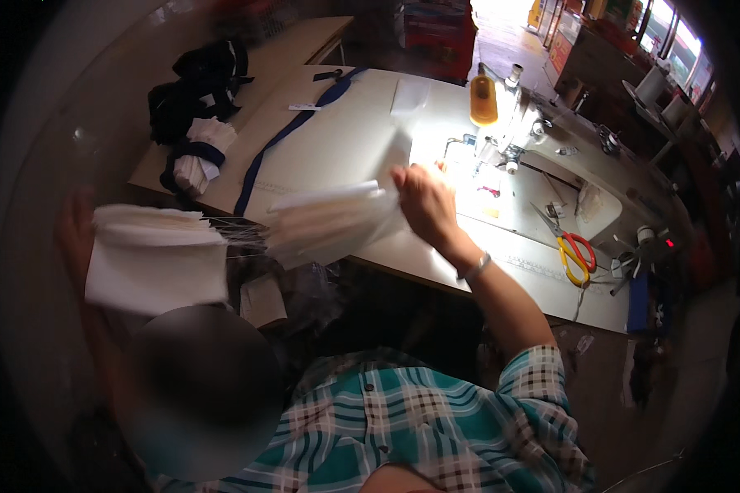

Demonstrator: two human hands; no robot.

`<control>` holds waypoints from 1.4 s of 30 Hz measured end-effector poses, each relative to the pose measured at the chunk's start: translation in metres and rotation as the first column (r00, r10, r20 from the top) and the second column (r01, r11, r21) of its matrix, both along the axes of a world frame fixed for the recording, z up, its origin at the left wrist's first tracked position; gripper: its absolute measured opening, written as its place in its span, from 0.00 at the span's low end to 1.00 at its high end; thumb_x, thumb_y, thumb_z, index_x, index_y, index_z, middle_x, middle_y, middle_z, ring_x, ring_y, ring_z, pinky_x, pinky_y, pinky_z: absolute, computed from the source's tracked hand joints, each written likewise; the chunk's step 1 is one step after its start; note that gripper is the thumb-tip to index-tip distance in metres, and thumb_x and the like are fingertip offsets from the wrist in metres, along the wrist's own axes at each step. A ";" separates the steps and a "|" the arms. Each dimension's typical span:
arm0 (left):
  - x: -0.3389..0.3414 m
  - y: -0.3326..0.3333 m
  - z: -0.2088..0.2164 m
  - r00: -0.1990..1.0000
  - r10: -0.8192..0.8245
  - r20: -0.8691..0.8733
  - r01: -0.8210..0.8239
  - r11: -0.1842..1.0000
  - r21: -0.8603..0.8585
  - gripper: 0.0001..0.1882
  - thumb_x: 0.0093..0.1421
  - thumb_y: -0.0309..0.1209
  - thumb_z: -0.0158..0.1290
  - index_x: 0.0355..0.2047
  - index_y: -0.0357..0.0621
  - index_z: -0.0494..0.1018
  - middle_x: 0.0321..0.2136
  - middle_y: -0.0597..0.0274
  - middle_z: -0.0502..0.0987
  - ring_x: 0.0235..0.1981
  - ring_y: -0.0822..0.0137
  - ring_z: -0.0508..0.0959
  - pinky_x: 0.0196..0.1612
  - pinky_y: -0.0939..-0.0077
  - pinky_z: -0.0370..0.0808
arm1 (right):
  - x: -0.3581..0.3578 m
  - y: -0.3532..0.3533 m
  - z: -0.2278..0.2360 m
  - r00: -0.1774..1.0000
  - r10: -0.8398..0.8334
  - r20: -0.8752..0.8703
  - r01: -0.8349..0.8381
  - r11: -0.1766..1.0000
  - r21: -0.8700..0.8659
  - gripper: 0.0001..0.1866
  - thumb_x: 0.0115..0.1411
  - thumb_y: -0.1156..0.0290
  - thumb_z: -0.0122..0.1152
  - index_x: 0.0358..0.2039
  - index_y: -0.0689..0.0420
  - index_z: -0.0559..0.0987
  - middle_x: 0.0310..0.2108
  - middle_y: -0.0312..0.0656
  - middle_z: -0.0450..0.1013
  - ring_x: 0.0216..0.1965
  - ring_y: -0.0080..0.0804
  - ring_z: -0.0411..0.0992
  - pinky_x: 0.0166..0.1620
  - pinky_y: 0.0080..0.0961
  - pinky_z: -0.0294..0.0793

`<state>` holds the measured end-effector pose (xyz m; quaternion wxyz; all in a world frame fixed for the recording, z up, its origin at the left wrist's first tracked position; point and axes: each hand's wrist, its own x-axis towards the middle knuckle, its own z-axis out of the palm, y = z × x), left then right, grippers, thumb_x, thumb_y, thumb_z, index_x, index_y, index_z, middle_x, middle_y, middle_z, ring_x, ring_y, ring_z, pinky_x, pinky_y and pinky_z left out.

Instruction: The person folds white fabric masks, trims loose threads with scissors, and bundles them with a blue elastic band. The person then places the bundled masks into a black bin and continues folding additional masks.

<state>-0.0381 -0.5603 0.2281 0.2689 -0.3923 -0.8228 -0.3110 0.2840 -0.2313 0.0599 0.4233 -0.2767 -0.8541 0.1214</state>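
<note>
A stack of white cloth pieces (158, 267) hangs at the left, its outer edge gripped by my left hand (76, 223), which is dim and partly hidden behind the cloth. My right hand (427, 204) is closed on the end of a second bunch of white cloth pieces (329, 226), blurred by motion, above the table's front edge. Several thin threads (237, 232) stretch between the two bunches. Beyond my right hand stands a lit sewing machine (501, 135). A dark, blurred round shape (205, 386) covers part of my left forearm.
A dark blue strip (284, 134) lies across the white table (362, 115). Dark cloth bundles (193, 94) and a tied white bundle (201, 160) lie at the left. Scissors with red and yellow handles (574, 255) rest at the right. Thread cones (654, 86) stand behind the machine.
</note>
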 end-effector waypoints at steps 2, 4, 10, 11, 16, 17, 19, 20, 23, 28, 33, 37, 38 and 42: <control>-0.038 0.024 -0.004 0.996 -0.074 -0.042 0.064 0.976 -0.209 0.13 0.70 0.34 0.39 0.44 0.43 0.72 0.36 0.55 0.75 0.36 0.65 0.76 0.40 0.70 0.73 | 0.026 -0.048 0.021 0.987 0.155 0.032 -0.157 0.926 0.342 0.17 0.61 0.61 0.58 0.19 0.56 0.71 0.21 0.43 0.68 0.24 0.37 0.67 0.42 0.49 0.68; -0.060 0.086 -0.003 0.969 -0.142 0.203 0.199 0.935 -0.293 0.13 0.70 0.33 0.39 0.43 0.44 0.72 0.37 0.55 0.76 0.39 0.64 0.77 0.41 0.69 0.74 | 0.048 -0.089 0.032 0.918 0.397 0.014 -0.379 0.864 0.331 0.15 0.60 0.61 0.60 0.20 0.54 0.72 0.23 0.39 0.67 0.30 0.31 0.67 0.44 0.48 0.69; -0.032 0.284 -0.088 0.838 -0.463 0.289 0.542 0.768 -0.342 0.13 0.66 0.35 0.43 0.38 0.42 0.75 0.33 0.55 0.78 0.36 0.63 0.78 0.41 0.67 0.72 | 0.067 -0.210 0.047 0.604 0.786 -0.129 -0.741 0.614 0.274 0.12 0.64 0.59 0.55 0.30 0.52 0.77 0.28 0.41 0.69 0.35 0.36 0.68 0.47 0.47 0.70; -0.006 0.305 -0.114 0.819 -0.551 0.162 0.572 0.759 -0.311 0.13 0.66 0.36 0.44 0.42 0.43 0.74 0.35 0.54 0.78 0.38 0.61 0.78 0.44 0.67 0.73 | 0.071 -0.228 0.049 0.558 0.812 -0.169 -0.775 0.583 0.242 0.10 0.63 0.60 0.55 0.31 0.52 0.77 0.28 0.42 0.69 0.36 0.35 0.68 0.47 0.46 0.70; 0.150 0.370 -0.168 0.501 -0.850 0.163 0.828 0.416 -0.375 0.31 0.50 0.15 0.54 0.54 0.53 0.70 0.52 0.55 0.71 0.50 0.56 0.74 0.48 0.70 0.73 | 0.063 -0.248 0.084 0.639 0.758 -0.132 -0.602 0.599 0.528 0.14 0.56 0.64 0.53 0.16 0.49 0.63 0.20 0.32 0.55 0.22 0.26 0.57 0.25 0.25 0.57; 0.172 0.375 -0.168 0.458 -0.874 0.160 0.831 0.357 -0.427 0.30 0.49 0.14 0.55 0.53 0.54 0.71 0.51 0.58 0.71 0.50 0.57 0.74 0.48 0.70 0.73 | 0.074 -0.244 0.101 0.662 0.749 0.032 -0.664 0.566 0.490 0.13 0.57 0.64 0.53 0.18 0.49 0.64 0.20 0.32 0.54 0.22 0.27 0.57 0.26 0.26 0.57; 0.202 0.379 -0.166 0.374 -0.913 0.165 0.812 0.236 -0.533 0.29 0.47 0.14 0.55 0.49 0.54 0.73 0.49 0.62 0.73 0.50 0.59 0.74 0.47 0.69 0.73 | 0.083 -0.247 0.104 0.701 0.706 0.103 -0.663 0.591 0.459 0.12 0.58 0.64 0.52 0.20 0.50 0.66 0.21 0.33 0.56 0.24 0.28 0.59 0.28 0.28 0.61; 0.200 0.380 -0.166 0.409 -0.879 0.244 0.790 0.208 -0.576 0.26 0.47 0.15 0.55 0.46 0.53 0.74 0.47 0.63 0.74 0.50 0.59 0.75 0.46 0.69 0.73 | 0.088 -0.247 0.104 0.707 0.694 0.136 -0.669 0.594 0.447 0.11 0.58 0.64 0.52 0.20 0.50 0.66 0.21 0.33 0.56 0.24 0.29 0.60 0.29 0.29 0.63; 0.166 0.379 -0.171 0.459 -0.862 0.213 0.754 0.251 -0.608 0.12 0.50 0.16 0.54 0.34 0.45 0.75 0.38 0.63 0.77 0.40 0.62 0.77 0.42 0.69 0.73 | 0.113 -0.211 0.118 0.781 0.585 0.218 -0.563 0.509 0.651 0.10 0.60 0.63 0.51 0.23 0.51 0.68 0.23 0.34 0.58 0.27 0.30 0.63 0.35 0.33 0.69; 0.040 0.324 -0.158 0.659 -0.728 0.188 0.748 0.661 -0.064 0.13 0.65 0.36 0.46 0.37 0.41 0.77 0.32 0.56 0.78 0.35 0.62 0.78 0.39 0.70 0.73 | 0.184 -0.150 0.075 0.883 0.299 -0.362 -0.267 0.954 0.137 0.11 0.61 0.63 0.60 0.24 0.53 0.74 0.21 0.35 0.66 0.22 0.27 0.66 0.29 0.28 0.75; 0.051 0.226 -0.089 0.716 -0.687 -0.126 0.698 0.707 0.112 0.12 0.67 0.38 0.48 0.38 0.43 0.75 0.35 0.58 0.75 0.39 0.62 0.76 0.45 0.69 0.73 | 0.227 -0.073 0.014 0.819 -0.241 -0.521 0.011 0.914 -0.407 0.17 0.67 0.63 0.51 0.22 0.57 0.69 0.20 0.31 0.62 0.24 0.20 0.59 0.29 0.19 0.59; 0.032 0.132 -0.079 0.359 -0.918 -0.167 0.926 0.329 0.184 0.16 0.66 0.44 0.44 0.31 0.46 0.72 0.31 0.60 0.73 0.34 0.65 0.74 0.40 0.69 0.76 | 0.189 -0.026 -0.014 0.782 -0.329 -0.530 -0.057 0.808 -0.586 0.20 0.69 0.60 0.49 0.21 0.59 0.68 0.21 0.29 0.60 0.24 0.18 0.57 0.30 0.19 0.58; 0.056 0.116 -0.073 0.338 -0.918 -0.207 0.926 0.285 0.247 0.17 0.65 0.45 0.46 0.29 0.46 0.71 0.26 0.62 0.72 0.29 0.66 0.73 0.38 0.69 0.76 | 0.177 -0.013 -0.020 0.819 -0.282 -0.501 -0.030 0.849 -0.527 0.21 0.69 0.59 0.49 0.22 0.60 0.69 0.21 0.30 0.62 0.25 0.18 0.58 0.32 0.18 0.60; 0.154 0.054 -0.054 0.378 -0.787 -0.488 0.889 0.160 0.430 0.19 0.64 0.53 0.48 0.29 0.53 0.73 0.20 0.71 0.67 0.18 0.78 0.67 0.21 0.83 0.69 | 0.123 0.032 -0.025 0.911 -0.127 -0.392 -0.122 0.825 -0.551 0.14 0.66 0.66 0.52 0.28 0.65 0.75 0.21 0.35 0.68 0.26 0.22 0.64 0.34 0.20 0.65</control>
